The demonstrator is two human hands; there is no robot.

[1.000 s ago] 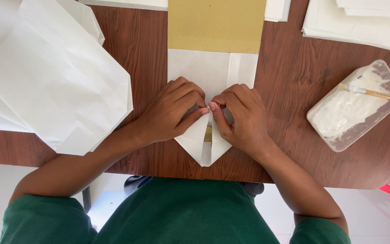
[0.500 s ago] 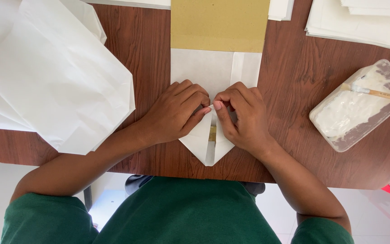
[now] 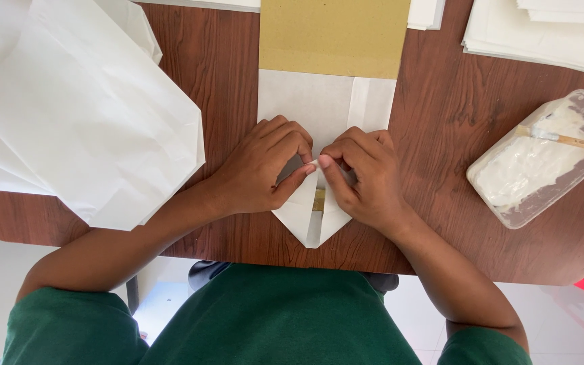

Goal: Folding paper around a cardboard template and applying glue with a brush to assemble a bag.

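**Two hands pinching a fold on a white paper sheet**

Both hands are meeting at the middle of a white paper sheet [image 3: 309, 111] lying on the brown wooden table [image 3: 441, 128], with a tan card [image 3: 334, 35] covering its far end. The left hand [image 3: 265, 169] and the right hand [image 3: 363, 176] are curling inward, thumb and forefinger tips of each nipping a small raised ridge of paper between them, so both are clenched on the sheet rather than released. The near end of the sheet is forming a point at the table edge, just below the knuckles, its two slanted flaps lying under the palms.

Judging by this, the step in hand is creasing or sealing the centre seam where the flaps join; the next move probably calls for even pressure along the ridge while keeping the flaps aligned.

Off to the right, well apart, a clear plastic tub of white paste [image 3: 539, 159] is holding a brush [image 3: 569, 140]. Loose white sheets [image 3: 82, 115] are lying to the left.
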